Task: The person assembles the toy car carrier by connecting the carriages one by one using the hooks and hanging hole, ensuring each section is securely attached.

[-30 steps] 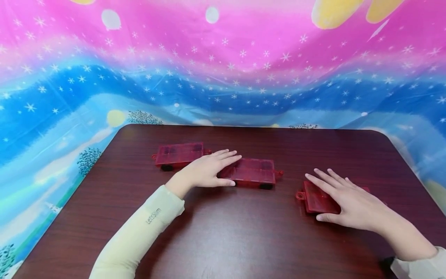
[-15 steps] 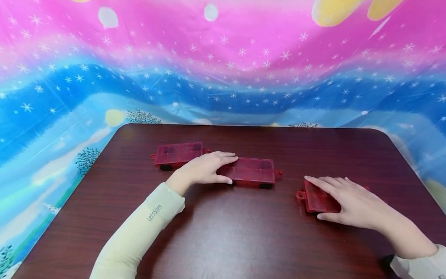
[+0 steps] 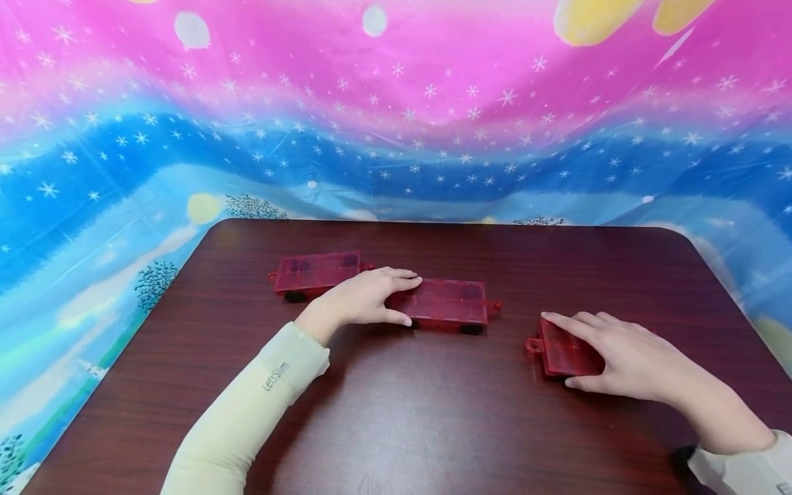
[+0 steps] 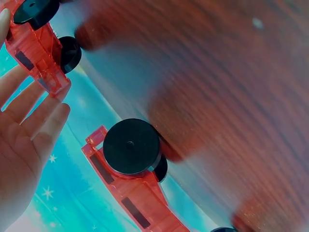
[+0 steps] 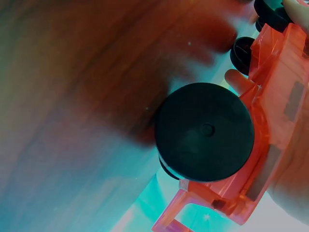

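Three translucent red toy car bases with black wheels stand on the dark wooden table (image 3: 396,405). My left hand (image 3: 359,299) grips the rear part of the middle car base (image 3: 452,302), thumb along its near side and fingers over its far side. Its hook end points right. The right hand (image 3: 640,357) holds the right car base (image 3: 569,350) in the same way, covering most of it. A ring coupling (image 3: 533,346) sticks out on its left. In the right wrist view, a large black wheel (image 5: 205,130) hangs below the red frame (image 5: 275,116).
Behind the left hand sits the third car base (image 3: 317,273), farther left and back, also seen in the left wrist view as a red frame (image 4: 135,193) with black wheels. A pink and blue patterned cloth (image 3: 396,124) hangs past the table's rounded far edge.
Fingers on both hands, spread and straight a second ago, have curled down over the middle and right car bases. The car bases have hardly moved.
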The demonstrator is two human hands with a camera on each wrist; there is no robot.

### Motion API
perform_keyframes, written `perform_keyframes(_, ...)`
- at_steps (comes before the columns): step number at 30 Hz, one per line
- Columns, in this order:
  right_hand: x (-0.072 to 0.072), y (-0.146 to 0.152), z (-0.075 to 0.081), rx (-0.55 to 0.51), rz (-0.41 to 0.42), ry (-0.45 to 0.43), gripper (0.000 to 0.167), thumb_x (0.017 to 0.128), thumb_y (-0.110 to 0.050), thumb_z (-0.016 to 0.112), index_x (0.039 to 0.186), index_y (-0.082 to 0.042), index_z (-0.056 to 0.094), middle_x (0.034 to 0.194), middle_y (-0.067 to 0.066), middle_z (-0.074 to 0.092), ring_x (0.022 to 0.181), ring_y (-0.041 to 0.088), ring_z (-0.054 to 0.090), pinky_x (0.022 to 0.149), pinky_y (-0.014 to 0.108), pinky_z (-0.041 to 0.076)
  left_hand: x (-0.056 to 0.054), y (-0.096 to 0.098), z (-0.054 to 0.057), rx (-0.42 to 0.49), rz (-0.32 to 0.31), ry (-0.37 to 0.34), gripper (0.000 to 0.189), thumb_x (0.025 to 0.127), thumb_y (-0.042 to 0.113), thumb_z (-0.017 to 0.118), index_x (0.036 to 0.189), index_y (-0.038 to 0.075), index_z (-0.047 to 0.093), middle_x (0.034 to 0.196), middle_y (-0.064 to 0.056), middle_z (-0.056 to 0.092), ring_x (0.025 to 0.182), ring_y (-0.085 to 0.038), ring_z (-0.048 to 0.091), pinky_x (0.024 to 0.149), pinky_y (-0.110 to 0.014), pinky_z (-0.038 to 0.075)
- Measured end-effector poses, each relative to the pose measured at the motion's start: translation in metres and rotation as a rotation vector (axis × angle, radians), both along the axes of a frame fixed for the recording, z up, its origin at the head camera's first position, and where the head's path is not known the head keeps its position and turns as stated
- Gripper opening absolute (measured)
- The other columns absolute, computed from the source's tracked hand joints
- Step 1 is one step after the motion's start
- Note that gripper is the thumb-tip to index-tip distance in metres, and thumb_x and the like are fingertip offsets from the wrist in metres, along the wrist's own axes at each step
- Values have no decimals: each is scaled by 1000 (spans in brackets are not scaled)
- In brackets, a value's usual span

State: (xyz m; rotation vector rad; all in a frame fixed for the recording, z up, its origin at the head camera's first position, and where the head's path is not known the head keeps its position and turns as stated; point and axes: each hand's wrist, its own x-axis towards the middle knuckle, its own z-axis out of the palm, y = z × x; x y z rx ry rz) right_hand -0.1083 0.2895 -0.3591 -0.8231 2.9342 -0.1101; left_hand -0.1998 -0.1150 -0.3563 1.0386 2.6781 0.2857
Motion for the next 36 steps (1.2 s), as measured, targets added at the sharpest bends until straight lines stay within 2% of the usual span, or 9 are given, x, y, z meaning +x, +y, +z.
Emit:
perform_keyframes(13, -7, -7, 4, -7, 9, 17, 96, 71, -60, 82, 152, -30, 39, 123, 8, 63, 102, 25, 60, 75, 46, 55, 0, 1, 1, 13, 16, -3, 79, 86, 52, 73, 151, 20, 43, 158, -2, 41, 147, -23, 37, 117, -41, 37)
perform_keyframes(23, -19, -19, 9, -20, 15, 17, 95, 72, -56, 82, 152, -29, 40, 121, 7, 63, 101, 24, 59, 76, 47, 55, 0, 0, 1, 4, 23, -4, 78, 86, 52, 73, 152, 21, 43, 158, -1, 41, 147, -23, 38, 117, -41, 37)
perform_keyframes(27, -23, -22, 8, -27, 20, 4, 94, 73, -56, 82, 152, -28, 39, 124, 9, 62, 104, 27, 59, 80, 50, 54, 1, -1, 1, 3, 25, -5, 78, 86, 52, 72, 152, 21, 42, 158, -1, 40, 146, -23, 38, 117, -41, 38)
perform_keyframes(36, -33, -27, 10, -44, 0, -9, 96, 73, -52, 83, 153, -29, 37, 125, 10, 62, 108, 31, 58, 80, 52, 55, 1, 0, 1, 4, 23, 2, 78, 86, 52, 72, 151, 21, 43, 158, -1, 41, 146, -23, 38, 117, -41, 37)
